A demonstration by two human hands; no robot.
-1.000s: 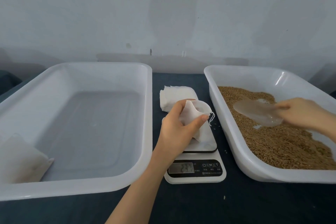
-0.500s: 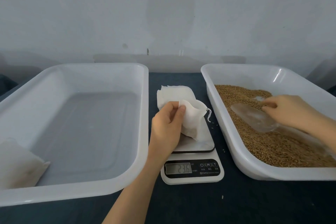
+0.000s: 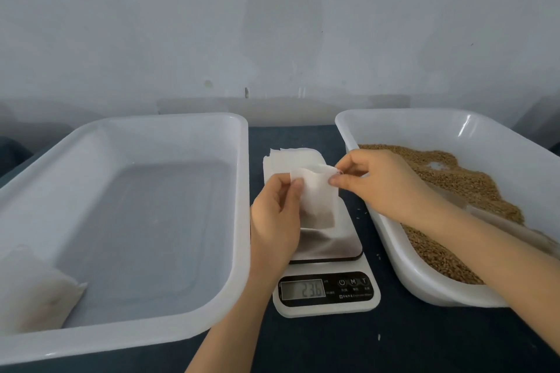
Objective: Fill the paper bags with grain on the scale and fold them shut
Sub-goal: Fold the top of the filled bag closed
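Both hands, left [image 3: 274, 221] and right [image 3: 383, 185], pinch the paper bag [image 3: 316, 200] over the scale [image 3: 330, 294].

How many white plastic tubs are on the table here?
2. The left tub, left of the scale, holds one filled bag; the right tub, right of it, holds grain. None seem hidden.

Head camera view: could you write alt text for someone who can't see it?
A person's left hand and right hand pinch the top of a small paper bag on a kitchen scale reading 23.6. A grain tray sits to its right, a white tray with one filled bag to its left.
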